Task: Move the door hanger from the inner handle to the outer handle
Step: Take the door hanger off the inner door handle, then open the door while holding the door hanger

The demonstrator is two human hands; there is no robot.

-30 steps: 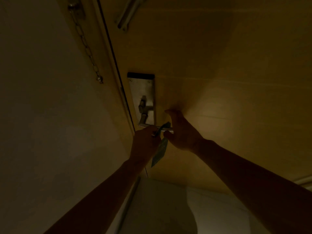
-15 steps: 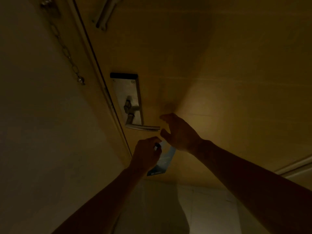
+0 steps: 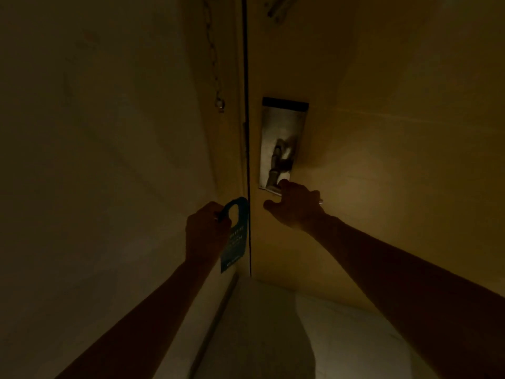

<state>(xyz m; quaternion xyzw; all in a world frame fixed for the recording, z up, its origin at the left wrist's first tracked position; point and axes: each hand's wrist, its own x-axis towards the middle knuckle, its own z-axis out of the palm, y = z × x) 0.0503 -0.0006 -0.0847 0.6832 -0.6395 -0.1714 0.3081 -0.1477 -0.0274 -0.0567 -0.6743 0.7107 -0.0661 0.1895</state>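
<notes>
Left hand (image 3: 207,232) pinches the teal door hanger (image 3: 235,236) by its hook loop, card dangling beside the fingers, while the right hand (image 3: 296,207) grips the inner handle (image 3: 274,188)

door hanger (image 3: 235,236) left of door edge, handle (image 3: 276,184) right

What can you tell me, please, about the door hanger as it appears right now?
The door hanger is a thin, flat teal tag, card or plastic by its look, with a rounded top, an oval handle hole and an open hook slot. Pale lettering runs down its face, too dim to read. It hangs roughly upright, off any handle, just left of the dark door edge and beside the wall. The left hand pinches its hooked top; nothing else appears to touch it. The right hand is apart, on the lever handle.
</notes>
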